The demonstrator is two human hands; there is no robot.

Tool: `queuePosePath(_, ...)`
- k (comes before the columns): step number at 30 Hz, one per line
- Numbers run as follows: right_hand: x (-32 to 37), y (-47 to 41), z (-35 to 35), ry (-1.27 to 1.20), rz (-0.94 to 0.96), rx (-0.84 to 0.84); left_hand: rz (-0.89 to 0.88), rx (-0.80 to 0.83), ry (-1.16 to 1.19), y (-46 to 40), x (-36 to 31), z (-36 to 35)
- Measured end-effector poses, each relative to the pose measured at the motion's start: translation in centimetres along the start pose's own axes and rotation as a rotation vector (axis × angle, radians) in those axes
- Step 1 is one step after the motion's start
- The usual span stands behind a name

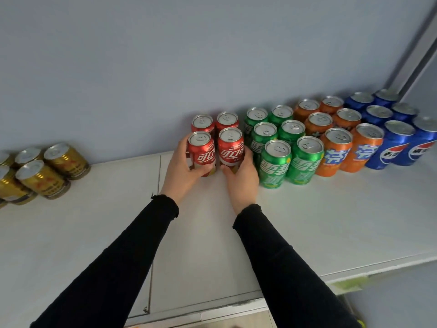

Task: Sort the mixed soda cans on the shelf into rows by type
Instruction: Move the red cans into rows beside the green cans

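While cans stand sorted, hands (212,176) seemingly grip red cans (216,152)

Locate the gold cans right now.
In the head view, the gold cans stand clustered at the shelf's far left edge, apart from the red cans.

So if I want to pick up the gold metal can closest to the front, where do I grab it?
Grab the nearest gold metal can round its smooth middle, coming from the front right, I'd say. It stands upright, its other gold neighbours crowd in behind and to the left, and the white shelf is bare on that side, so your fingers have room there.
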State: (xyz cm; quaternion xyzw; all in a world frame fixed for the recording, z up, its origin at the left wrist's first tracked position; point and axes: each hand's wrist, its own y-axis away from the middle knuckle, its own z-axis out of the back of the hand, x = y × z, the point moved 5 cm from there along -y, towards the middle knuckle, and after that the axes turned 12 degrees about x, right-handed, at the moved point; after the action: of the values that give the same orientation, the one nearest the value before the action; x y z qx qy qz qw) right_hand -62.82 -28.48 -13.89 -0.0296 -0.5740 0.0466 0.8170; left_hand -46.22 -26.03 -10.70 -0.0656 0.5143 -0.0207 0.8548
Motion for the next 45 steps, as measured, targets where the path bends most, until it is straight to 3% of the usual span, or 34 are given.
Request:
queuePosePath(12,0.9,2.4,0.2,0.019,0.03,-0.008,0.059,0.012,-0.002,1.2,0.3,-0.1)
queuePosePath(16,2.7,6.5,0.2,0.098,0.177,-0.011,0.121,-0.043,-0.037,5.8,2.0,2.8)
queuePosePath(19,5.1,8.6,-2.0,0.196,0.297,0.061,0.113,-0.08,-0.192,10.1,2.9,6.1)
queuePosePath(25,9.1,12.3,-13.2,0.438,0.432,0.449,0.174,-0.166,-0.569,18.5,5.7,15.4)
queuePosePath(30,13.5,17.3,-24.5,0.564,0.556,0.611,0.257,-0.272,-0.645,26.8,9.1,25.6)
queuePosePath(38,22.6,26.8,-44.7,0.29,0.546,0.806,0.335,-0.411,-0.598,39.6,16.6,43.6)
queuePosePath(45,28.1,29.1,-58.6,0.109,0.362,0.943,0.325,-0.481,-0.469,43.0,21.5,53.8)
